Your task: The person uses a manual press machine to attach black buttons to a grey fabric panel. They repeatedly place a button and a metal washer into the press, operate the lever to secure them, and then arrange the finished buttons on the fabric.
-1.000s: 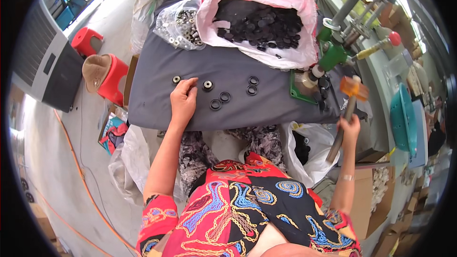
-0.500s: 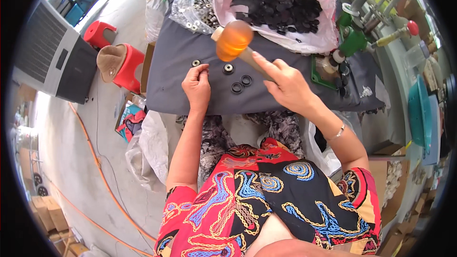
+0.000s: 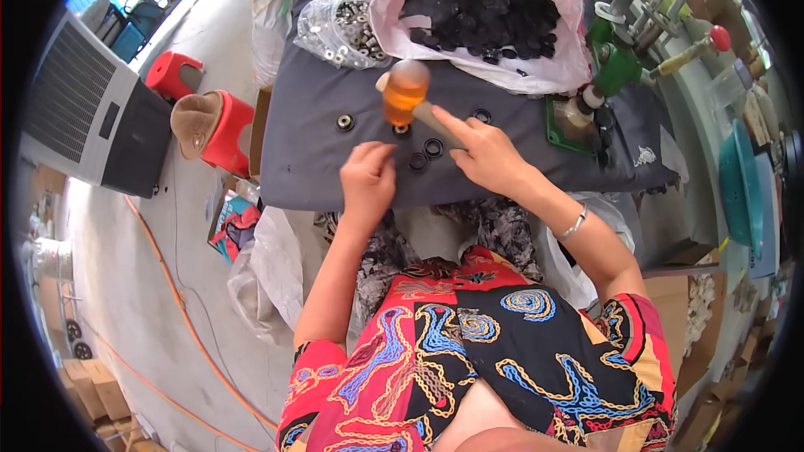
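My right hand (image 3: 494, 159) grips the handle of a mallet with an amber, see-through head (image 3: 405, 102), index finger stretched along the handle. The head is slightly blurred and overlaps a small round part (image 3: 402, 130) on the grey-covered table; I cannot tell whether they touch. My left hand (image 3: 368, 177) is just nearer me and left of that part, fingers curled in; anything inside them is hidden. A black round part with a metal centre (image 3: 345, 122) lies left. Two black rings (image 3: 433, 148) sit side by side between my hands, and another black ring (image 3: 481, 115) lies beyond my right hand.
At the table's far side stand a clear bag of small metal parts (image 3: 356, 29) and a white-pink sack of black pieces (image 3: 481, 17). A green hand press (image 3: 615, 67) is at right. Red stools (image 3: 226, 134) and a grey air cooler (image 3: 109, 109) stand on the left floor.
The mallet head has dropped toward the small round part. My left hand has left the left-hand part and moved right and nearer me. A ring beyond my right hand now shows.
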{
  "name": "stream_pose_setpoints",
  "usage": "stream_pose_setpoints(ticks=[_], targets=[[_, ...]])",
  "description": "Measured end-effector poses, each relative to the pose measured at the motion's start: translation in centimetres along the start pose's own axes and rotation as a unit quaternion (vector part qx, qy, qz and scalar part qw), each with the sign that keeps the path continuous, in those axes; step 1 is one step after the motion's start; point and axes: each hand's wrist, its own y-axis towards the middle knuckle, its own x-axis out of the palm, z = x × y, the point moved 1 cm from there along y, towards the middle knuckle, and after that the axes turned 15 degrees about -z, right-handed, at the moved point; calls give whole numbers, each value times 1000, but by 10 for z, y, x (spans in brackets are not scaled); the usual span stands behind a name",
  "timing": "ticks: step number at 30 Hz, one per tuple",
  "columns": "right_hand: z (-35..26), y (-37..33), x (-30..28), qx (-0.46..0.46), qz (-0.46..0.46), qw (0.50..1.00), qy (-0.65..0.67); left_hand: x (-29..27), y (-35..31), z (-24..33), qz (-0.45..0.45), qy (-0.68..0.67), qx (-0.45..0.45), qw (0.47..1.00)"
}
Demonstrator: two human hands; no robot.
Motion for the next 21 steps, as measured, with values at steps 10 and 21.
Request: stream_pose_setpoints(ticks=[10,21], targets=[[24,-121,-26,107,86,940,313,8,15,17,-184,161,34,969],[98,-249,-41,266,371,823,337,11,32,2,-168,141,74,973]])
